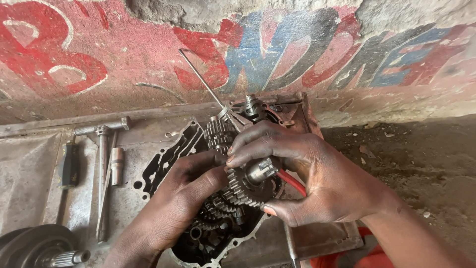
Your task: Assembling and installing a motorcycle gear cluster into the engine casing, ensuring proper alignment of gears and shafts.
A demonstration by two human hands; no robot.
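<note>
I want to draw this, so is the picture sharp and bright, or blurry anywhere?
Head view: daylight is soft and even, no harsh glare; the gear cluster between left hand and right hand is sharp; edges bend slightly from the wide lens.

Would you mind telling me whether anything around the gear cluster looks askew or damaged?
Nothing looks damaged. Both hands, left hand and right hand, grip the gear cluster above the open engine case. A thin rod juts up at a slant behind them.
</note>
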